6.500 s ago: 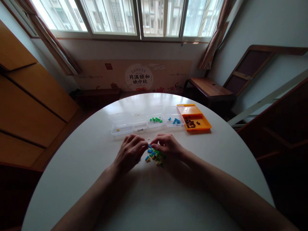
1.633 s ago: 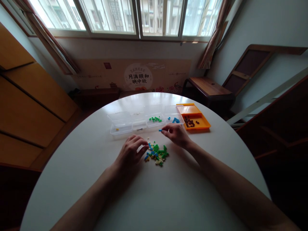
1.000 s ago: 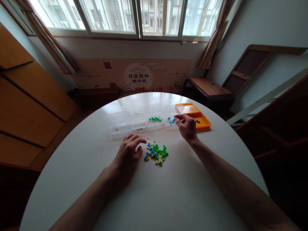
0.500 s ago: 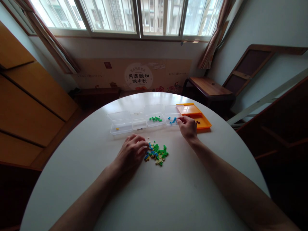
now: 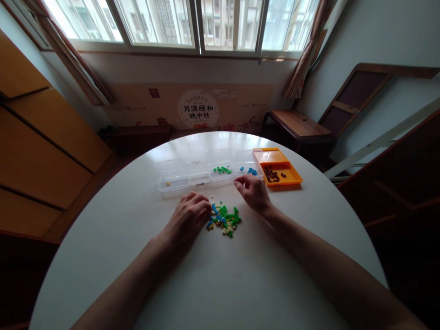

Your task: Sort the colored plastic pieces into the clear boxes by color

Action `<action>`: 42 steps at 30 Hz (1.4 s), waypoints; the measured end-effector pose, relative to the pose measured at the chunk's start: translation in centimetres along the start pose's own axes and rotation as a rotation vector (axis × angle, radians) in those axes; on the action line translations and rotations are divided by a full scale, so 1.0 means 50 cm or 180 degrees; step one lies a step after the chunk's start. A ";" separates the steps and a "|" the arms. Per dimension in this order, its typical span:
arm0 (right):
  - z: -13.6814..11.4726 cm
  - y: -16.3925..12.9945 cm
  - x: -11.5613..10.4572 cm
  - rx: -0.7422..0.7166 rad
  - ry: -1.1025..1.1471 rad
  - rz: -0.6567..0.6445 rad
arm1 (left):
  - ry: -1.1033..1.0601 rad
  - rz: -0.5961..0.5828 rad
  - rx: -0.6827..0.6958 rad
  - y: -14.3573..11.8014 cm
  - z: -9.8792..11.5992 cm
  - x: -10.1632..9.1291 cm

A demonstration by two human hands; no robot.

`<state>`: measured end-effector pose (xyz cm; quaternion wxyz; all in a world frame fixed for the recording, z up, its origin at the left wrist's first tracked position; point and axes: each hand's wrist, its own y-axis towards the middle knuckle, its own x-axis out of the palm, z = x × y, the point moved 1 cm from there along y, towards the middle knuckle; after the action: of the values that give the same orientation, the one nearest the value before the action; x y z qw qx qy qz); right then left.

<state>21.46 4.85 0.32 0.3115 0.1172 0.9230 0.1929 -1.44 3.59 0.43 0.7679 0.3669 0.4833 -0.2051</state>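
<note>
We see a white round table with a row of boxes across its far part. From the left: a clear box with one small yellow piece, a second clear box, a third with green pieces, a fourth with blue pieces, and an orange box with dark pieces, lid open.

Near the middle, our left hand lies palm down, fingers curled, the tips touching the left edge of the brick pile; we cannot tell whether they pinch a piece. The pile, a mix of green, blue and yellow bricks, lies between the hands on the table, nearer than the boxes.

Our right hand hovers just right of the pile and just near of the fourth box, fingers loosely bent, with nothing visible in them.
</note>
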 end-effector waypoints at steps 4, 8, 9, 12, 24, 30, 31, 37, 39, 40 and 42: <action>-0.028 -0.019 0.015 -0.0275 0.0211 -0.0635 | 0.0047 0.0032 0.0026 -0.001 0.001 -0.002; -0.044 -0.034 0.025 -0.0572 0.0313 -0.1234 | 0.0067 0.0234 0.0049 0.000 0.002 -0.002; -0.047 -0.037 0.027 -0.0650 0.0318 -0.1349 | 0.0061 0.0306 0.0064 0.001 0.002 -0.001; -0.053 -0.045 0.032 -0.0800 0.0313 -0.1564 | 0.0050 0.0501 0.0122 0.003 0.005 0.000; -0.057 -0.049 0.034 -0.0847 0.0034 -0.1493 | -0.0051 0.0766 0.0046 0.001 0.008 0.001; -0.053 -0.020 0.030 -0.0801 -0.0119 -0.1228 | 0.0015 0.0873 -0.0412 0.001 0.009 -0.010; -0.054 -0.010 0.032 -0.0821 -0.0159 -0.1198 | 0.0035 0.0886 -0.0470 0.001 0.009 -0.011; -0.075 0.075 0.074 -0.0785 -0.0384 -0.0958 | 0.0163 0.0750 -0.0456 -0.004 0.007 -0.005; -0.086 0.105 0.092 -0.0635 -0.0388 -0.0780 | 0.0192 0.0732 -0.0429 -0.006 0.005 -0.003; -0.091 0.116 0.099 -0.0572 -0.0379 -0.0719 | 0.0204 0.0732 -0.0429 -0.007 0.004 -0.002; -0.097 0.129 0.110 -0.0488 -0.0337 -0.0670 | 0.0216 0.0732 -0.0446 -0.007 0.003 -0.002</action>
<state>14.78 11.12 3.70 0.3864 0.0057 0.8951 0.2226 -1.64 3.22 0.45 0.7934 0.3720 0.4769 -0.0689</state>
